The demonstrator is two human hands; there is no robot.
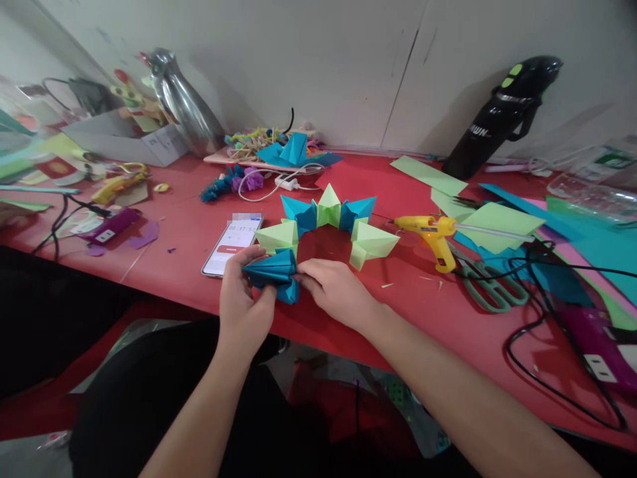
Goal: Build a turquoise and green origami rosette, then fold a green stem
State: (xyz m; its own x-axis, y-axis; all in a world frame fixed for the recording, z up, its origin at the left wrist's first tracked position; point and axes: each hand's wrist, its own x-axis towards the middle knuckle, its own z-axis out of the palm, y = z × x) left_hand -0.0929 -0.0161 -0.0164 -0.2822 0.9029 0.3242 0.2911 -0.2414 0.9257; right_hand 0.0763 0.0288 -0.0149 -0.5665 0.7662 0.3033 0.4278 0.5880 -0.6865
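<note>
A folded blue paper piece (275,273) is gripped between the fingers and thumb of my left hand (245,302), near the table's front edge. My right hand (332,287) pinches the right side of that same piece. Just beyond it stands an arch of joined paper points, with a green point (329,206) in the middle, blue points (359,211) on both sides of it and pale green ones (377,240) at the ends. Whether the held piece touches the arch's left end is unclear. A phone (233,244) lies left of my left hand.
On the red table (184,199), a yellow glue gun (432,234), green-handled scissors (492,289), black cables and coloured paper sheets lie at the right. A black bottle (497,119) and a steel jug (185,99) stand at the back. At the far left is another person's hand (14,214).
</note>
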